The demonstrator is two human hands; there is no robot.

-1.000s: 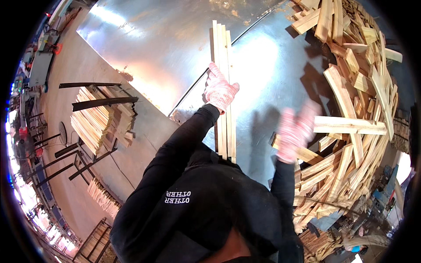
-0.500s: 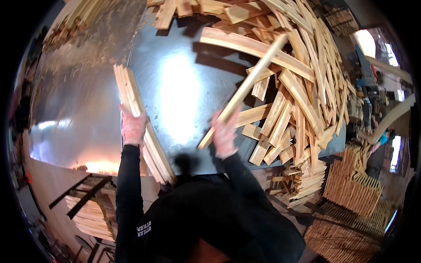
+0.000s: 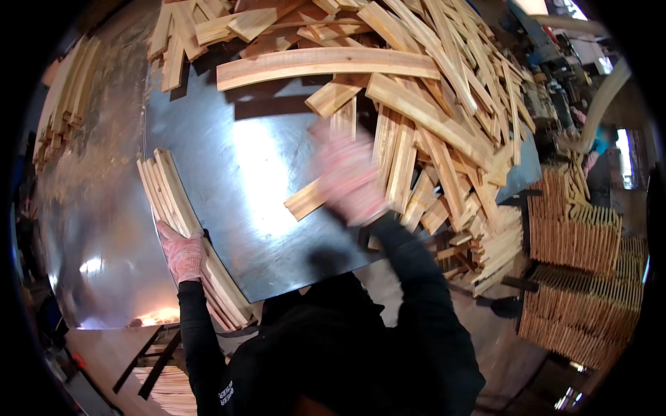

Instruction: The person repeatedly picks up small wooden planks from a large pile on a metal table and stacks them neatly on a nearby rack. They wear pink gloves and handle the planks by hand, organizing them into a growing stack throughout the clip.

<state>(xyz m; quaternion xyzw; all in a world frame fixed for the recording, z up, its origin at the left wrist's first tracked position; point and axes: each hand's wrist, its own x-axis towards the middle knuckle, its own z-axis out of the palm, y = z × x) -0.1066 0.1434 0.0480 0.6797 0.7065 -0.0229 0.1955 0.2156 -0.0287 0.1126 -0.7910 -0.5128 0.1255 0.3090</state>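
My left hand [image 3: 182, 255], in a pinkish knit glove, is closed on a bundle of long wooden slats [image 3: 177, 191] standing side by side on the metal table. The bundle lies across the table's seam, and its near end reaches the front edge. My right hand [image 3: 350, 173], gloved alike, is over the left side of a loose pile of wooden slats [image 3: 433, 128]. Motion smears its fingers, so its grip does not show. A slat [image 3: 304, 201] sticks out to the left from under it. Beyond this hand lies a long curved slat [image 3: 326, 64].
More slats [image 3: 69, 90] are bunched at the far left of the metal table [image 3: 208, 125]. Stacked slats [image 3: 572, 236] stand off the table to the right. Below the left front edge are dark metal bars [image 3: 156, 360] beside another wood stack [image 3: 166, 388].
My right hand has set its slat against the bundle by my left hand and moved to the pile without it. The bundle is wider. The whole view has shifted.
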